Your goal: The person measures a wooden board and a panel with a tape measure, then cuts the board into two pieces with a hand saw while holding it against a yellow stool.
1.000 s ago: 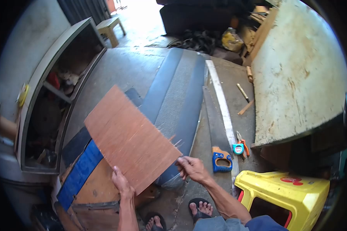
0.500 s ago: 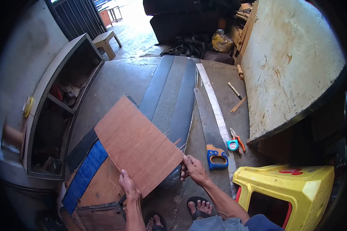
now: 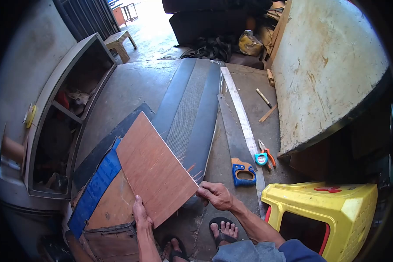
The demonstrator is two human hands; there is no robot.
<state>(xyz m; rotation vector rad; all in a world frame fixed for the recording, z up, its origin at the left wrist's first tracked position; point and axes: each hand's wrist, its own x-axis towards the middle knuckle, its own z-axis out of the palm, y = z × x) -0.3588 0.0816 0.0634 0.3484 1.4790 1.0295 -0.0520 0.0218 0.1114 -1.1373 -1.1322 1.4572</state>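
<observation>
A reddish-brown plywood sheet is held up at a tilt, its right edge rough with splinters. My left hand grips its lower left edge, thumb on the upper face and the other fingers hidden beneath. At the right corner, my right hand pinches the edge with its fingers curled. Below the sheet lie a long dark cushioned panel and an old board with a blue strip. Right of the panel, a handsaw with a blue and orange handle rests on the floor.
A long metal straightedge lies beside the saw, with a turquoise tape measure, pliers and a marker nearby. A yellow plastic stool is tipped at my right. A large pale board leans right; a framed cabinet stands left.
The plywood sheet has turned slightly and shifted left and down, uncovering more of the dark panel behind it. My right hand moved left with its corner; my left hand keeps its grip.
</observation>
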